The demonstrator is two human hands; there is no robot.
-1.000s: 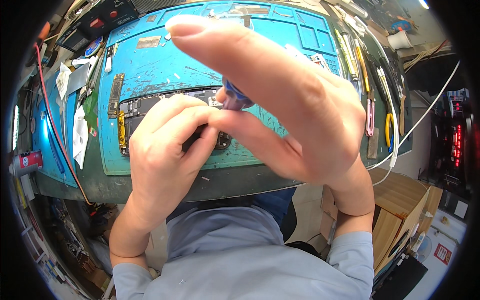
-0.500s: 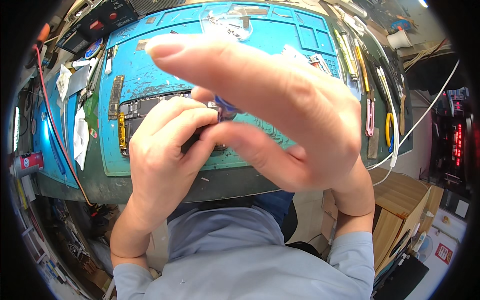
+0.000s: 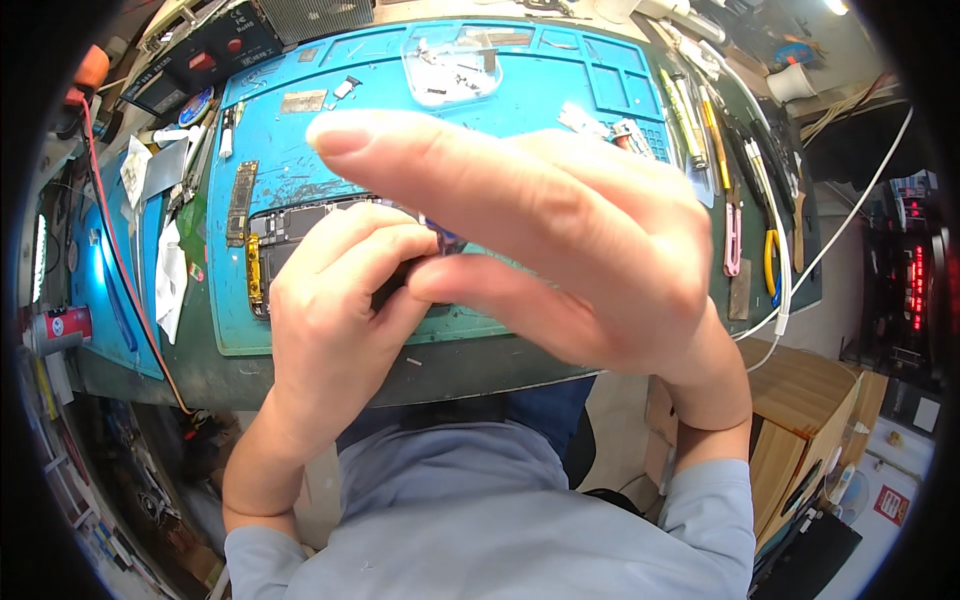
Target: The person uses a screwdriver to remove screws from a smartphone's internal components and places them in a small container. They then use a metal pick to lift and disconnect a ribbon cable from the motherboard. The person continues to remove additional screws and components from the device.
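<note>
My left hand (image 3: 340,305) is closed over an opened black phone (image 3: 295,222) with a yellow part at its left end, on the blue mat (image 3: 235,330); whatever its fingertips hold is hidden. My right hand (image 3: 570,245) arches over it, index finger stretched out, the other fingers partly hidden around a small blue-and-purple tool (image 3: 448,235), like a screwdriver, at my left fingertips. The tool is mostly hidden behind the right hand. A long narrow circuit board (image 3: 240,202) lies just left of the phone.
A clear container with small parts (image 3: 440,75) sits at the back. Pens and hand tools (image 3: 730,240) line the right edge, beside white cables (image 3: 800,290). A black box (image 3: 205,45) stands back left, red and black wires (image 3: 130,270) hang at the left, and a wooden cabinet (image 3: 800,410) is below right.
My right index finger swung left, then settled slightly lower, and the right thumb moved down. The left hand shifted slightly right. The whole view has shifted a little, showing the mat lower.
</note>
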